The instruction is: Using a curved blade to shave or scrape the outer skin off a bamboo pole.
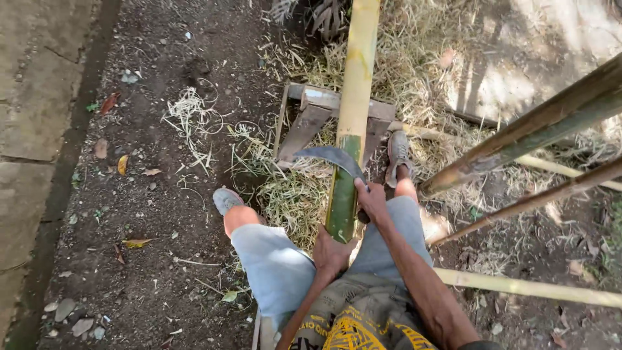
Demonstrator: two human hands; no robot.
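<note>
Seen from above, a seated person in pale blue shorts works a long bamboo pole [353, 110] that runs from their lap away across a low wooden stand [311, 120] set on the ground. The left hand [332, 251] is closed around the near, green end of the pole, steadying it between the knees. The right hand [372, 199] is clenched on the handle of a curved blade [334, 157], whose dark metal arcs to the left and lies against the pole just beyond the grip. Farther along, the pole turns from green to yellow where it crosses the stand. Both feet, in grey shoes, are planted on either side of the pole, the left on bare dark soil and the right beside the stand. Pale shavings [194, 110] and dry straw lie scattered over the dirt around the stand. More bamboo poles [538, 129] slant across the right side of the frame, and another lies flat near the person's right hip.
</note>
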